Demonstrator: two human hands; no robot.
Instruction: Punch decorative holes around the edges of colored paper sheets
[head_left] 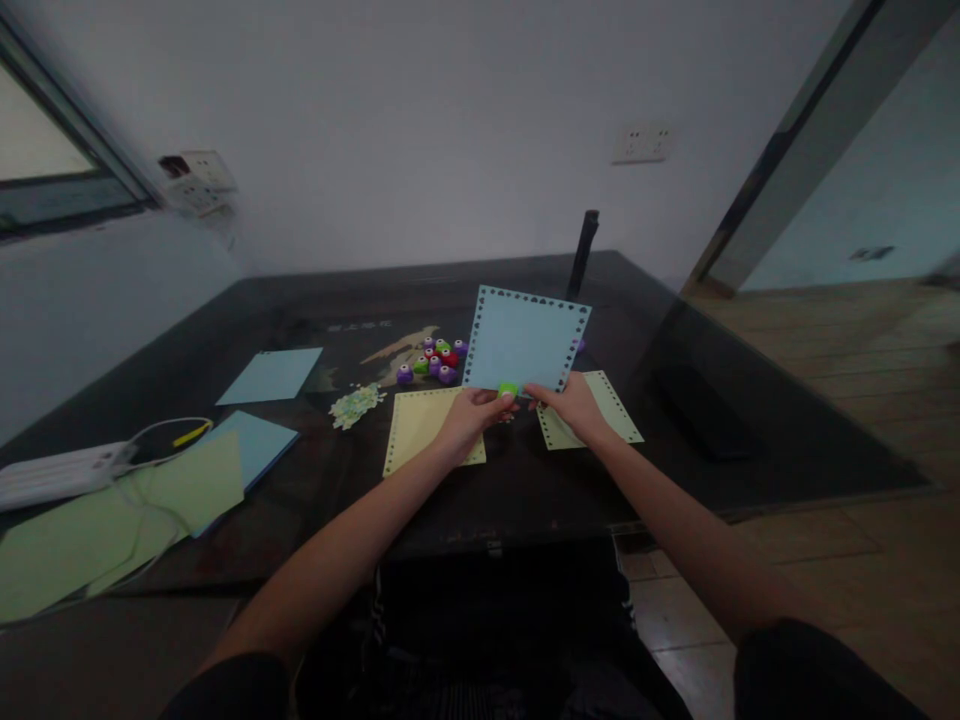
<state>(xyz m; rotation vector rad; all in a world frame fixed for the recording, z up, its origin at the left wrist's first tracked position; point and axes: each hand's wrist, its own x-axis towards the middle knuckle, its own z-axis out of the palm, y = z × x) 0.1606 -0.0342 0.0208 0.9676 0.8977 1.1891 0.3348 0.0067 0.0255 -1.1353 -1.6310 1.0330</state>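
Observation:
My left hand (474, 414) grips a small green paper punch (508, 389) at the bottom edge of a light blue paper sheet (525, 340). That sheet stands tilted up above the dark table (525, 480), with punched holes along its borders. My right hand (574, 405) pinches the sheet's lower right edge. Under my hands lie a yellow punched sheet (420, 425) and a pale green punched sheet (611, 415).
A cluster of small purple, red and green punches (435, 362) and a heap of paper bits (356, 405) lie left of the sheet. Blue sheets (271, 375) and green sheets (97, 535) lie at the left beside a white power strip (56, 472). A dark post (583, 252) stands behind.

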